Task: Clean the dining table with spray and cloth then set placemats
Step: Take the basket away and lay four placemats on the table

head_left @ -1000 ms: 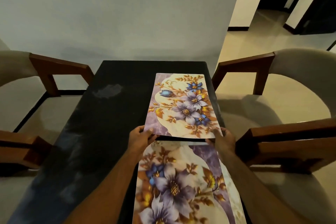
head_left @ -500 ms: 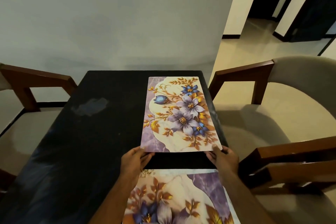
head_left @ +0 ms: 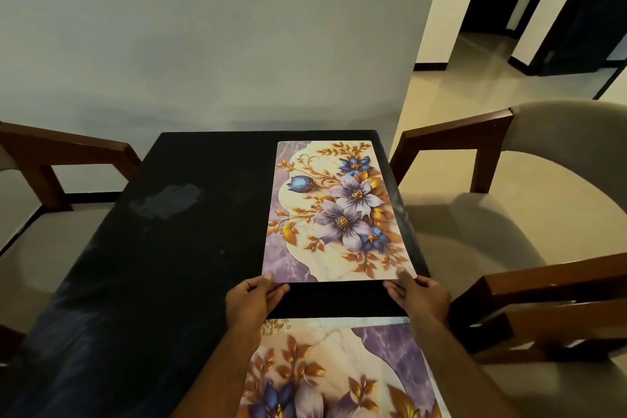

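A floral placemat (head_left: 334,210) with purple and gold flowers lies on the far right half of the black dining table (head_left: 190,248). My left hand (head_left: 252,300) pinches its near left corner, thumb on top. My right hand (head_left: 419,295) pinches its near right corner the same way. A second floral placemat (head_left: 339,370) lies nearer to me on the right side of the table, between my forearms. No spray bottle or cloth is in view.
A damp patch (head_left: 166,200) shows on the table's left half. Wooden-armed cushioned chairs stand on both sides: chair (head_left: 529,214) to the right, chair (head_left: 51,159) to the left. A pale wall is behind the table; a doorway (head_left: 509,3) opens at the back right.
The far placemat has slid away from me toward the table's far end, both hands still at its near corners. The gap between the two placemats has widened.
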